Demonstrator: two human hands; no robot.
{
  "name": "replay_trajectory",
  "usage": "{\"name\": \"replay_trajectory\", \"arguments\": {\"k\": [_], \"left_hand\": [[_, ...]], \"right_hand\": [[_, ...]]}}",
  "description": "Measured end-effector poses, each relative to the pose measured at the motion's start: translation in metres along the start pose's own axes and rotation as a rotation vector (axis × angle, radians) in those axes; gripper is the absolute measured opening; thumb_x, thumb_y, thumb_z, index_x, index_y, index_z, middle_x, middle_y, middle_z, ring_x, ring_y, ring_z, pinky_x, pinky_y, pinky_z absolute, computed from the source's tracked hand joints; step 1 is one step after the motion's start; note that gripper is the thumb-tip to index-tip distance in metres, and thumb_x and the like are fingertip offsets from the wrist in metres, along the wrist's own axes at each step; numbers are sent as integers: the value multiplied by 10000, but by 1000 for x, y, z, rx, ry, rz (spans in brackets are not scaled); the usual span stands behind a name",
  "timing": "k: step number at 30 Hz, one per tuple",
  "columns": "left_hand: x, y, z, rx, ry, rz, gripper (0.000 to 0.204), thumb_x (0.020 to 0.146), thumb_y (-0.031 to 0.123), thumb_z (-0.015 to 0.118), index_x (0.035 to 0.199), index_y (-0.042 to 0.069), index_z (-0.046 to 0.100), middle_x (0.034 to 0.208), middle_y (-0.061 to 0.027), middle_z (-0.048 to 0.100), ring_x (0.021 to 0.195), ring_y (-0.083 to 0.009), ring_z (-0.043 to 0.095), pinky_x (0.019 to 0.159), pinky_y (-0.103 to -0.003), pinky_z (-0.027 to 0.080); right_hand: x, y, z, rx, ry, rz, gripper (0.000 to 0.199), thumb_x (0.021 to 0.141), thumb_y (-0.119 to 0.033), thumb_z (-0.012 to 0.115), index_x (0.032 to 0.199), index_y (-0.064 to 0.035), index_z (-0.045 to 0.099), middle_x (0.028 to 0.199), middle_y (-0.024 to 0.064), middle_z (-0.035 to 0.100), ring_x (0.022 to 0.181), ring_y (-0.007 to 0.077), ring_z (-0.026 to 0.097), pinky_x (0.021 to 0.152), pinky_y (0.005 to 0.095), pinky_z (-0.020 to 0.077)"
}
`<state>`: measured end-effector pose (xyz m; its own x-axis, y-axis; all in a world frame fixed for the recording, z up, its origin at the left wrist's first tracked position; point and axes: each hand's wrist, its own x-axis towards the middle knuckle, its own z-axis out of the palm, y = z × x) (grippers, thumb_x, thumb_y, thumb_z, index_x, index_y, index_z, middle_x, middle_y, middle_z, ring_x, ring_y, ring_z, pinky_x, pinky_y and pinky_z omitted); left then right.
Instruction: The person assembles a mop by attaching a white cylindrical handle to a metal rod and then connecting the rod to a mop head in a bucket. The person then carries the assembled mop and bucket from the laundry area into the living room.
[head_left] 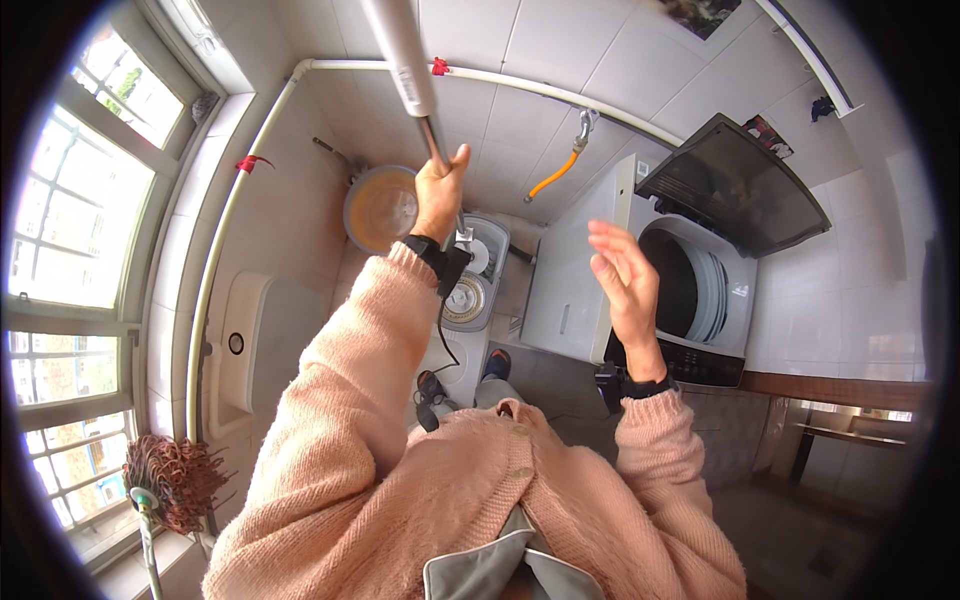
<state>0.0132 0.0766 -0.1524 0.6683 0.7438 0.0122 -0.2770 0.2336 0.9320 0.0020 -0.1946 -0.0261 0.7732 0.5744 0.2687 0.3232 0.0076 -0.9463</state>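
Above the spin bucket (478, 285) on the floor, the left hand (438, 195) is gripping the thin metal part of a mop pole (405, 70), its fingers clenched around the rod just below the thicker grey sleeve. The pole is rising steeply past the camera toward the upper edge of the view, and its lower end is dipping out of sight behind the hand, toward the bucket. The right hand (625, 280) is hovering free in front of the washing machine (600, 270), its fingers released and spread, touching nothing. The pole is looking stiff, smooth and fairly light, probably slippery if wet; the wider sleeve would likely be giving a surer hold than the narrow rod. An orange basin (380, 208) is leaning at the wall beside the bucket, and a string mop (172, 482) is standing at the window corner.
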Motion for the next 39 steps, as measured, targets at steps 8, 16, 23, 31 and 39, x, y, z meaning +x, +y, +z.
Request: {"name": "replay_trajectory", "arguments": {"k": [8,16,23,31,39], "left_hand": [[57,-25,48,260,7,69,439,880,344,760,654,128,452,633,96,381,611,-56,301,518,-267,275],[59,-15,61,92,-61,195,449,873,382,753,649,105,480,625,70,420,601,-64,350,541,-260,320],[30,61,71,369,-170,249,455,878,411,732,662,69,523,611,37,483,596,-64,417,549,-252,369],[-2,186,79,171,-169,335,484,877,456,723,629,71,565,593,18,522,541,-68,459,526,-237,371],[-39,242,62,372,-87,432,544,961,445,589,618,23,598,562,-30,555,543,-112,487,544,-277,367]], "right_hand": [[-27,26,-10,-5,30,33,118,905,-35,671,1005,25,656,1174,124,625,1167,230,577,1022,355,432],[-43,38,-34,15,5,116,86,904,-38,670,973,12,668,1056,102,674,1112,221,612,980,332,452],[-20,44,-43,2,-6,76,90,914,-45,658,981,13,671,1029,100,686,1067,200,633,944,304,471],[-15,46,-43,52,11,104,117,936,-75,648,1007,14,677,1044,102,693,1022,166,637,920,289,483],[-28,46,-50,62,73,87,154,957,-121,640,1010,19,678,1003,87,705,962,143,653,892,276,502]]}}
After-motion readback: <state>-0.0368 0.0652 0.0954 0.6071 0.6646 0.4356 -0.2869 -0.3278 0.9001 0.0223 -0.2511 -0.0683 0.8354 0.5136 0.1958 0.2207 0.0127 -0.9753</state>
